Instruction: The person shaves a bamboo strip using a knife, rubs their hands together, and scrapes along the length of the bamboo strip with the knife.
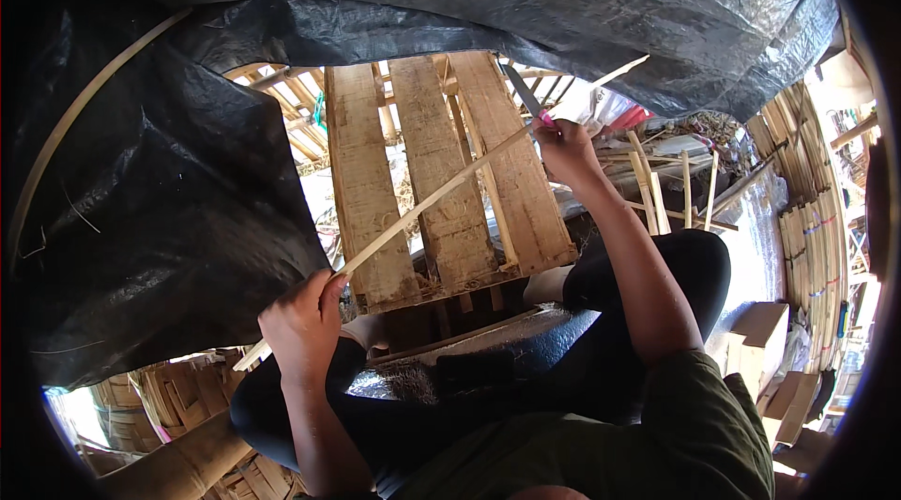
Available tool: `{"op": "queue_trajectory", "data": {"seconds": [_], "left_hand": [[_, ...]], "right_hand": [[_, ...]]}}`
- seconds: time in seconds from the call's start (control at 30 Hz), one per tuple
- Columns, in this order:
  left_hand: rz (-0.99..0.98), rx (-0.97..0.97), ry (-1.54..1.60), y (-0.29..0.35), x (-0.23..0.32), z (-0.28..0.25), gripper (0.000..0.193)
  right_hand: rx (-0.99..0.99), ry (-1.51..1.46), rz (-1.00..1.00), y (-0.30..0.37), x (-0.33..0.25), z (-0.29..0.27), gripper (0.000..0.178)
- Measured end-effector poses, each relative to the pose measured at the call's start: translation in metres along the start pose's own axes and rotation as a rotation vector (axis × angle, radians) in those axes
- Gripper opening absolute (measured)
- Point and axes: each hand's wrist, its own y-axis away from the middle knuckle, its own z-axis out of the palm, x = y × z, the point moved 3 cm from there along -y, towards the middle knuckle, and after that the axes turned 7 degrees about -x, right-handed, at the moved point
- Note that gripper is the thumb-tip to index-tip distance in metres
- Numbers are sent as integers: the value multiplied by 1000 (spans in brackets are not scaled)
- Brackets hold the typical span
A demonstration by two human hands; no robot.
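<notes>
A long, pale strip of split bamboo (427, 202) slants from lower left to upper right across a slatted wooden bench (449, 181). My left hand (302, 326) is closed round the strip near its lower end, and a short piece sticks out below the fist. At the far right side of the bench, my right hand (567, 151) is closed on a knife (524, 92) with a pink handle. Its dark blade points up and to the left. The strip passes right by the knife handle and goes on beyond this hand; whether the fingers also grip it, I cannot tell.
Black plastic sheeting (178, 209) hangs at the left and across the far side. Several cut bamboo pieces (652, 190) lie or stand right of the bench. Bundled bamboo slats (809, 246) stand at the far right, with cardboard boxes (758, 336) nearer. My bent legs flank the bench.
</notes>
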Motion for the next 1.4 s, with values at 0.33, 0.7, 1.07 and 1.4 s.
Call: {"op": "queue_trajectory", "data": {"seconds": [0.33,0.7,1.07,1.4], "left_hand": [[57,-203,-36,-19,5,60,33],[146,-117,188,-27,8,64,21],[136,-192,346,-31,21,78,23],[170,-234,402,-28,36,84,23]], "right_hand": [[49,350,197,0,47,-4,50],[155,384,-4,22,38,6,52],[63,394,-40,18,50,12,48],[80,286,-118,11,46,-3,30]]}}
